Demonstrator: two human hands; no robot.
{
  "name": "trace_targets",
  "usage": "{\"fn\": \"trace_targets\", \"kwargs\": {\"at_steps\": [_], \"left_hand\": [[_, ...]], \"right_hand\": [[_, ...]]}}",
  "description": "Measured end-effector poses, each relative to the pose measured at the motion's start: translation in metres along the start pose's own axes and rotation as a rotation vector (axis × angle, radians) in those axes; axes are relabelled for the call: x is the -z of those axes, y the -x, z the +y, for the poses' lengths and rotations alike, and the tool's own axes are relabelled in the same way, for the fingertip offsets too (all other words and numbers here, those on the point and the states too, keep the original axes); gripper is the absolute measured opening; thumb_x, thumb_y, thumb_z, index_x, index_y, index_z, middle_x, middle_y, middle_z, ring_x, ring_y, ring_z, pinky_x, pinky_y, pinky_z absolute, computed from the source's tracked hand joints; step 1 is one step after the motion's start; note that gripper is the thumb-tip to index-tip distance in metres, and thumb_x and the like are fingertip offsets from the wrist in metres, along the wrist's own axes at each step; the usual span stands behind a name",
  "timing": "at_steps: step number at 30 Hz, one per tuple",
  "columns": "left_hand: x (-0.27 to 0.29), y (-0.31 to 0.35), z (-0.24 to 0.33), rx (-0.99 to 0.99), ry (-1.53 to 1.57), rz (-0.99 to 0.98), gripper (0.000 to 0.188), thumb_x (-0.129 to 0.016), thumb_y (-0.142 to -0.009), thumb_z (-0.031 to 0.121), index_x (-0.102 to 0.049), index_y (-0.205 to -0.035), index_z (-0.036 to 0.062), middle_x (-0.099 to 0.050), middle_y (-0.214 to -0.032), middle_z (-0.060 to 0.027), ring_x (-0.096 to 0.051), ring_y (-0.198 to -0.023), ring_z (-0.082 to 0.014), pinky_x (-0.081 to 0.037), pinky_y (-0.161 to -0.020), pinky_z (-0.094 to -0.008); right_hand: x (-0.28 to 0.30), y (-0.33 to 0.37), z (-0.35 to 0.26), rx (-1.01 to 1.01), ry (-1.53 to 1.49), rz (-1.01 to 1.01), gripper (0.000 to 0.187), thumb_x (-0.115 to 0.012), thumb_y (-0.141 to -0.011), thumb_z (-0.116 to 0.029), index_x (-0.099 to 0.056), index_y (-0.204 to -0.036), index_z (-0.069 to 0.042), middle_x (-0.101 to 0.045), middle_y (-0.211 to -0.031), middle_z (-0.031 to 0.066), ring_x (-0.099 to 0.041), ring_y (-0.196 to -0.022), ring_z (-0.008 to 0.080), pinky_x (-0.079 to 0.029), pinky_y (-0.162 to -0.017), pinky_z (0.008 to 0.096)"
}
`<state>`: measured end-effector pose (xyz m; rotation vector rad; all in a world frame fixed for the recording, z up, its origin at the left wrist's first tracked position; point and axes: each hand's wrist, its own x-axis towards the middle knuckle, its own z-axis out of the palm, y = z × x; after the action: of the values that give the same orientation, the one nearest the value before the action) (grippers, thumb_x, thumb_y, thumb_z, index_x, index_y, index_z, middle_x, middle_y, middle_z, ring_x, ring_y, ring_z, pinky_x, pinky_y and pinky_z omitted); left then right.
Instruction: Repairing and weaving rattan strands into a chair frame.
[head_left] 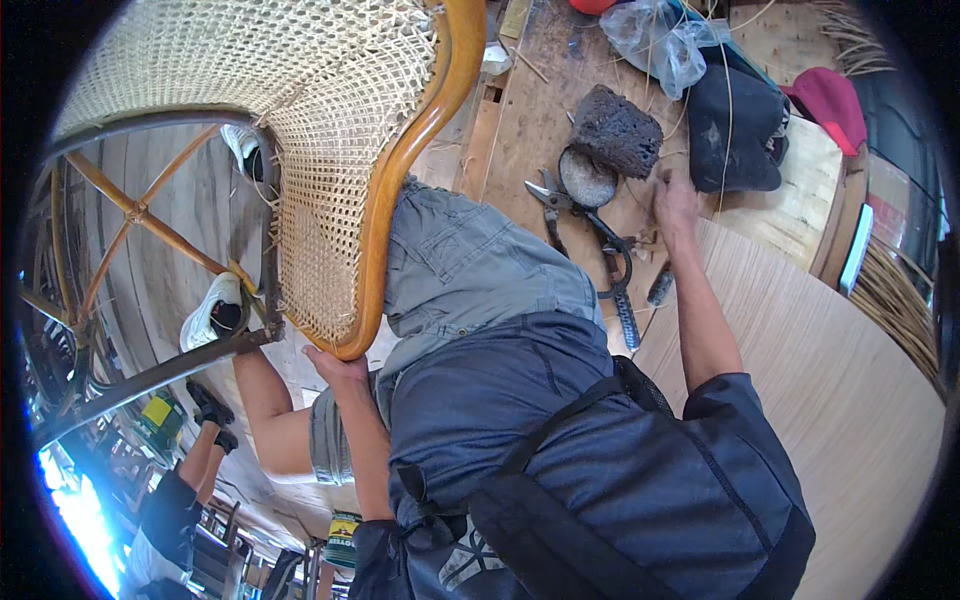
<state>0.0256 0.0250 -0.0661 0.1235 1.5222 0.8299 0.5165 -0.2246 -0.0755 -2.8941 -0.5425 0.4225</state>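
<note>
A chair with a woven cane seat and back (325, 190) and a bent, varnished wooden frame (378, 255) leans against my legs on the left. My left hand (338, 368) grips the lower curved end of this frame, with part of its fingers hidden beneath. My right hand (678, 208) is over the wooden workbench (535, 110), its fingers curled together between a dark cap and a rough, dark porous block (615, 130); anything inside them is too small to make out. Beside the block lie a round stone-like piece (588, 178) and open pliers or shears (553, 195).
A dark cap (735, 130), a clear plastic bag (655, 45) and a maroon cap (830, 105) sit along the bench. Loose cane strands cross it. A pale wooden board (800, 390) is at right. Another person's legs (205, 450) and a green bucket (342, 540) appear lower left.
</note>
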Motion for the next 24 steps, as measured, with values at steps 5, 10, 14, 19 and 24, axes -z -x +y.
{"fn": "trace_targets", "kwargs": {"at_steps": [5,10,14,19,24], "left_hand": [[0.004,0.006,0.001,-0.002,0.129,-0.109,0.052,-0.027,-0.094,0.042,-0.041,-0.131,0.0076,-0.047,-0.131,-0.0131,-0.048,-0.118,-0.0314,-0.038,-0.100,-0.0487],[-0.017,0.001,-0.017,-0.013,0.472,-0.199,0.052,-0.023,-0.095,0.041,-0.043,-0.129,0.0059,-0.047,-0.130,-0.0147,-0.046,-0.119,-0.0309,-0.033,-0.102,-0.0493],[-0.013,0.006,-0.020,-0.088,0.696,-0.146,0.065,-0.018,-0.093,0.055,-0.038,-0.134,0.0086,-0.043,-0.135,-0.0130,-0.040,-0.124,-0.0322,-0.027,-0.106,-0.0493],[-0.012,0.021,-0.021,0.111,0.955,-0.222,0.076,-0.021,-0.088,0.064,-0.033,-0.137,0.0072,-0.038,-0.137,-0.0168,-0.036,-0.126,-0.0350,-0.025,-0.106,-0.0499],[-0.013,0.013,-0.031,0.103,1.048,-0.207,0.074,-0.025,-0.088,0.065,-0.036,-0.134,0.0086,-0.043,-0.133,-0.0155,-0.042,-0.120,-0.0344,-0.030,-0.104,-0.0490]], "right_hand": [[0.008,-0.010,0.018,0.259,-0.195,0.433,0.023,-0.055,-0.078,-0.010,-0.062,-0.098,-0.002,-0.061,-0.099,0.0143,-0.054,-0.101,0.0259,-0.041,-0.089,0.0379],[0.144,-0.029,-0.051,0.702,-0.421,0.571,0.013,-0.057,-0.082,-0.017,-0.062,-0.084,-0.005,-0.058,-0.074,0.0015,-0.056,-0.073,0.0181,-0.046,-0.073,0.0344],[0.154,0.046,-0.263,0.390,-1.661,-0.289,0.026,-0.051,-0.091,-0.030,-0.053,-0.090,-0.005,-0.038,-0.060,-0.0031,-0.033,-0.056,0.0102,-0.029,-0.053,0.0241],[0.040,0.134,-0.415,0.367,-1.608,-1.396,0.042,-0.042,-0.091,-0.051,-0.051,-0.083,-0.010,-0.019,-0.052,-0.0066,-0.024,-0.048,0.0083,-0.023,-0.048,0.0237],[-0.063,0.198,-0.475,0.296,-1.319,-1.454,0.046,-0.040,-0.092,-0.053,-0.052,-0.079,-0.010,-0.018,-0.050,-0.0055,-0.021,-0.043,0.0091,-0.021,-0.044,0.0260]]}}
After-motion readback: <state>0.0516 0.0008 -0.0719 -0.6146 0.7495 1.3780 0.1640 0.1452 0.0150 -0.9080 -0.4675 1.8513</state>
